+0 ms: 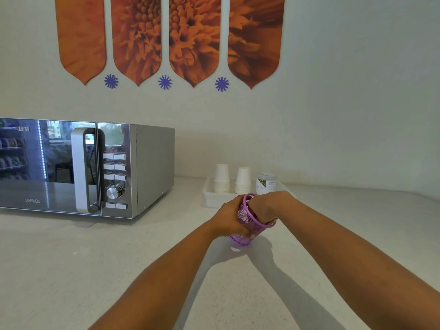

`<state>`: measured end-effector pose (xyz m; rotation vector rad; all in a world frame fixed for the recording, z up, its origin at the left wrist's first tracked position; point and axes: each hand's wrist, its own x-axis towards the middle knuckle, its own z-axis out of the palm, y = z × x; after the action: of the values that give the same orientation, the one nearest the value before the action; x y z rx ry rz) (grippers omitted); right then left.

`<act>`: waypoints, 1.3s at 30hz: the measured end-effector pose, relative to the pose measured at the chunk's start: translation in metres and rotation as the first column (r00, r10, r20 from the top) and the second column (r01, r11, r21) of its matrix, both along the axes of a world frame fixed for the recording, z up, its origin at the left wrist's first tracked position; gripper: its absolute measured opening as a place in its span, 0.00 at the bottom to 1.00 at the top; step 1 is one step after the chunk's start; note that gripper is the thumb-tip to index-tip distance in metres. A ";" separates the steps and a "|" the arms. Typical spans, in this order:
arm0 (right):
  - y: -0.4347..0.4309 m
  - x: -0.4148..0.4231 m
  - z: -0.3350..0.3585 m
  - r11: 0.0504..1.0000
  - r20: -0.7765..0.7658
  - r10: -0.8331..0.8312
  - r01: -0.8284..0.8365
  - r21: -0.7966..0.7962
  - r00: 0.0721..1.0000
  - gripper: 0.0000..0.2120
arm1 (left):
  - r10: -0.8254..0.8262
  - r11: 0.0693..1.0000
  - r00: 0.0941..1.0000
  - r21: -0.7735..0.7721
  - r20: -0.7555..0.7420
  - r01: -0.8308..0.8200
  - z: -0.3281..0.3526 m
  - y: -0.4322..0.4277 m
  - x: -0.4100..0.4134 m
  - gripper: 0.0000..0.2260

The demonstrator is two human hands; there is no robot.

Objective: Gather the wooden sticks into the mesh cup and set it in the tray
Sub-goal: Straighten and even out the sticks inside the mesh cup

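Note:
A purple mesh cup (247,220) is tilted with its mouth toward the right, a little above the white counter. My left hand (229,217) is wrapped around its side and holds it. My right hand (269,207) covers the cup's mouth, fingers curled at the rim; whether it holds sticks I cannot tell. No wooden sticks show. The white tray (210,198) stands just behind the hands.
In the tray stand two stacks of white paper cups (221,178) and a white jar with a green label (265,183). A silver microwave (90,167) fills the counter's left. The wall rises close behind the tray.

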<state>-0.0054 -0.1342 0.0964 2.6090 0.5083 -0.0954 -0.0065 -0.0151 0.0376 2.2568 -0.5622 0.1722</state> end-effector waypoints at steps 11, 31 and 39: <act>0.000 0.003 0.000 0.977 -0.093 -0.010 0.030 0.209 0.996 0.15 | -0.053 0.996 0.998 -0.073 -0.025 0.051 -0.002 0.005 -0.001 0.40; -0.008 -0.007 0.017 0.664 -0.420 -0.056 0.348 0.662 0.906 0.15 | -0.101 0.981 0.992 -0.172 -0.081 0.086 -0.007 0.007 -0.002 0.40; -0.013 -0.016 0.015 0.822 -0.496 0.070 0.232 0.520 0.865 0.21 | -0.107 0.978 0.990 -0.187 -0.089 0.089 -0.009 0.007 -0.001 0.40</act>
<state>-0.0210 -0.1476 0.1113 3.2000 0.6771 -0.7832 -0.0074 -0.0083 0.0290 2.0426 -0.5798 0.0600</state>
